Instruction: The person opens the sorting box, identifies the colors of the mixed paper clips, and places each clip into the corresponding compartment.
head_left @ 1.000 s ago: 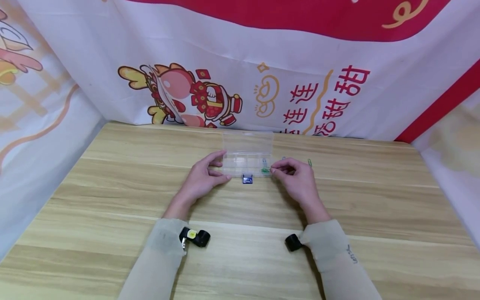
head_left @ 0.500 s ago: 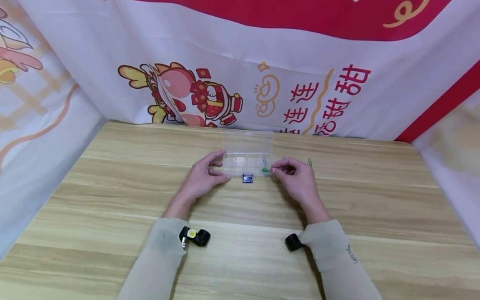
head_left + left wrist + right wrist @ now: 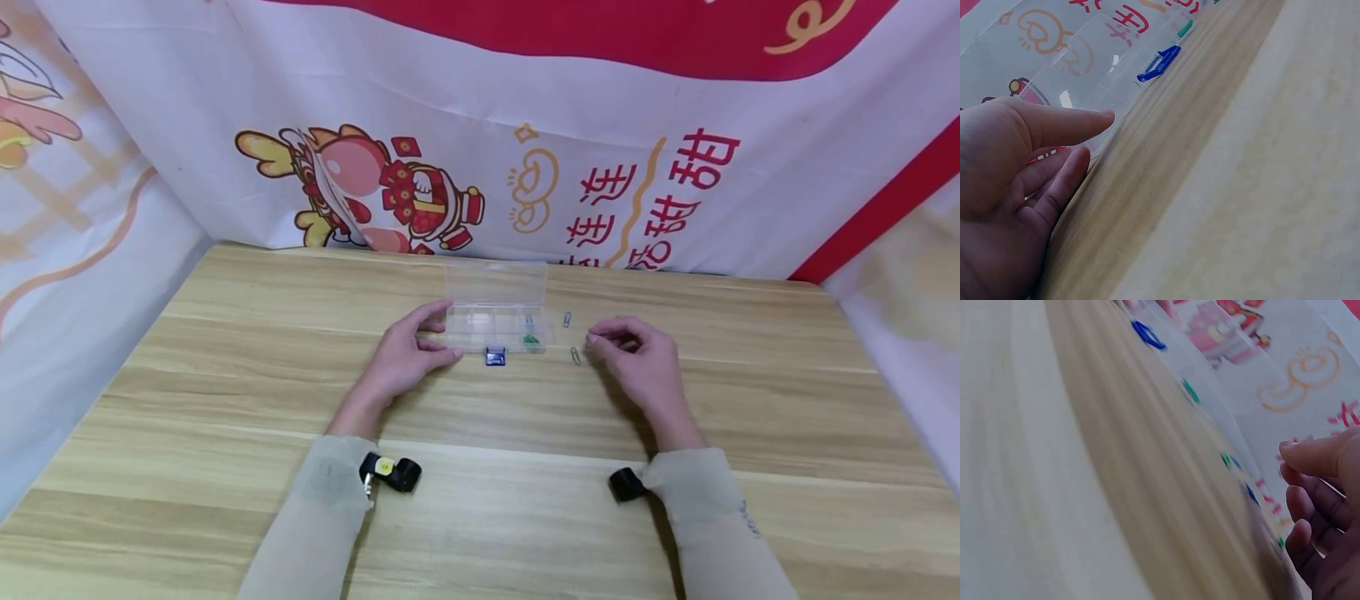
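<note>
A clear plastic compartment box [image 3: 483,327] stands with its lid raised at the back and a blue latch [image 3: 495,357] at its front. My left hand [image 3: 405,350] holds the box's left end, thumb at the front corner and forefinger at the back. Inside the right-hand compartments are green paper clips [image 3: 531,340] and a pale blue paper clip [image 3: 528,320]. On the table to the right lie a green paper clip [image 3: 575,356] and a blue paper clip [image 3: 567,319]. Just right of these is my right hand [image 3: 637,354], its fingers loosely bent, with nothing visible in them.
In the right wrist view, another green clip [image 3: 1280,542] lies by my right fingers. The wooden table [image 3: 480,517] reaches back to a printed cloth [image 3: 480,125] hanging close behind the box lid.
My right hand has moved right, away from the box, uncovering the green and blue clips on the table. It now hides the far-right green clip in the head view. My left hand stays put.
</note>
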Demonstrator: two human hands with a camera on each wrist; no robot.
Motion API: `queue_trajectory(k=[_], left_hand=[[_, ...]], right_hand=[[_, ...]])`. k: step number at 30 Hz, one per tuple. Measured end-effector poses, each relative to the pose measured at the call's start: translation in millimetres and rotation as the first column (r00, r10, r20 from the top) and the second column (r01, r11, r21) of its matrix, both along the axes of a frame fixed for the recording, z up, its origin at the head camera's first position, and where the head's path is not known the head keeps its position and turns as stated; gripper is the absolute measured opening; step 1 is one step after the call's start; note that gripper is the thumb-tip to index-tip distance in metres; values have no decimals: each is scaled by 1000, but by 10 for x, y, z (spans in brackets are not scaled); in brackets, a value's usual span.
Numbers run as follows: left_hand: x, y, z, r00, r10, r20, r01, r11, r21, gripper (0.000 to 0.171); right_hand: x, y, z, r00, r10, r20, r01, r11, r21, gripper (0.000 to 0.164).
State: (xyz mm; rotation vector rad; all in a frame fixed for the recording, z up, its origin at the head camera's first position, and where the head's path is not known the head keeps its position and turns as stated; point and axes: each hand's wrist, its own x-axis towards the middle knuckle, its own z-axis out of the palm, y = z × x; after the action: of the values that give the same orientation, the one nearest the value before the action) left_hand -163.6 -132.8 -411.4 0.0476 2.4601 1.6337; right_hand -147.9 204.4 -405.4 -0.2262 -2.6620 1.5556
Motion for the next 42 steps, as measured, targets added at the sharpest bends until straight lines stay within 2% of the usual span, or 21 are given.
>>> queue_trajectory(k=[7, 12, 23, 29, 42], left_hand=[[5, 0, 10, 1000, -3, 4, 3, 1000, -3, 80], [2, 2, 3, 1000, -1, 8, 1, 1000, -9, 80], [-1, 0, 5, 1000, 2, 20, -2, 1000, -14, 79], [5, -5, 13, 1000, 4, 21, -4, 1000, -12, 79], [5, -6, 12, 1000, 1, 22, -1, 1000, -12, 80]], right_hand=[[47, 358, -28, 994, -105, 12, 104, 994, 28, 25], [72, 467, -18, 992, -121, 45, 118, 992, 53, 30], [-5, 393, 40, 982, -122, 146, 98, 982, 159, 35], [-33, 327, 62, 981, -122, 149, 92, 976, 199, 38], [-52, 277, 49, 978, -149, 143, 112, 965, 238, 28]])
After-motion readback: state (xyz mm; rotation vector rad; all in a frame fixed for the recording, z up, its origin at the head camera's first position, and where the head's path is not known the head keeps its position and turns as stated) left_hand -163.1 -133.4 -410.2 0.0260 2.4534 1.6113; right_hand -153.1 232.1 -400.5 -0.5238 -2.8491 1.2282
